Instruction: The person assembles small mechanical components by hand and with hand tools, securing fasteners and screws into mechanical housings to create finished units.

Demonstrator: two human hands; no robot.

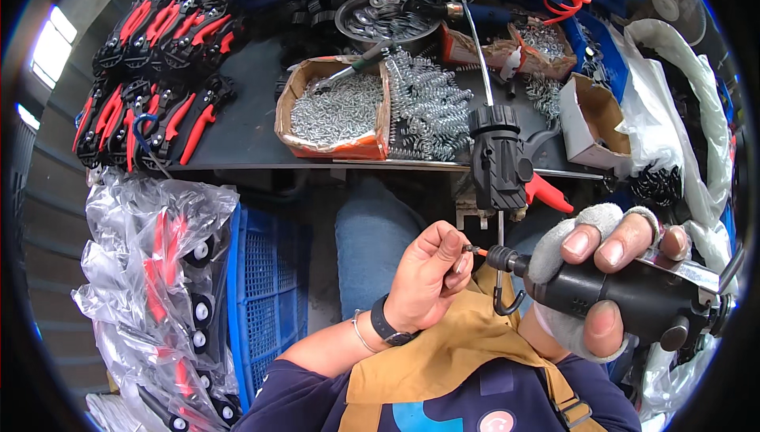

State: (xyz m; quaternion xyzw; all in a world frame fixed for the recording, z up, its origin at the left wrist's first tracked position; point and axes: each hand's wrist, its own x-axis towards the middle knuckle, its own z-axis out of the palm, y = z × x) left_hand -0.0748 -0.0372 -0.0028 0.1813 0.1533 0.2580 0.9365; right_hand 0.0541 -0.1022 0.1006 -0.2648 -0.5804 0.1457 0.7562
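Observation:
My right hand (590, 246), in a grey glove with bare fingertips, is wrapped round a black power screwdriver (609, 297) pointing left. At its nose, my left hand (431, 270) pinches thumb and fingers together by the orange-ringed bit (481, 252). What sits between those fingertips is too small to make out. Just beyond the hands, a black plastic tool body (497, 163) with a red handle (548, 193) is at the bench edge. A metal rod (479, 52) lines up with it, and a dark hook (509, 303) hangs below, near the screwdriver's nose.
On the bench (237, 135) are a cardboard box of small screws (336, 115), a heap of springs (427, 103) and a metal bowl (388, 20). Red-handled tools (150, 115) lie left, above bagged ones (158, 274) beside a blue crate (269, 297). A white box (594, 119) stands right.

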